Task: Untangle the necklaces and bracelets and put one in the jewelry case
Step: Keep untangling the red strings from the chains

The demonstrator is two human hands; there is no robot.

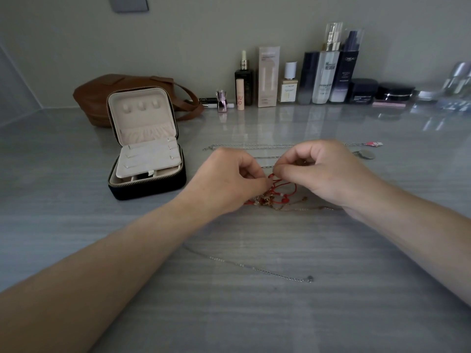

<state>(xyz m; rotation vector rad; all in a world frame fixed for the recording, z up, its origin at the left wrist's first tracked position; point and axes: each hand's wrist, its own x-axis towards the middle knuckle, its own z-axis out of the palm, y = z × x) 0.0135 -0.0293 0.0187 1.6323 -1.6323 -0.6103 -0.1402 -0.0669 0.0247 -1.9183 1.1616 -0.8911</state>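
Centre frame, the left hand and the right hand meet fingertip to fingertip, each with fingers curled and pinching the top of the red cord tangle, which lies on the grey worktop knotted with a gold chain. The jewelry case sits open at left of centre, well apart from the tangle, with a brown bag behind it. One silver chain stretches just beyond the hands, another silver necklace lies below them, and cosmetic bottles line the upper right.
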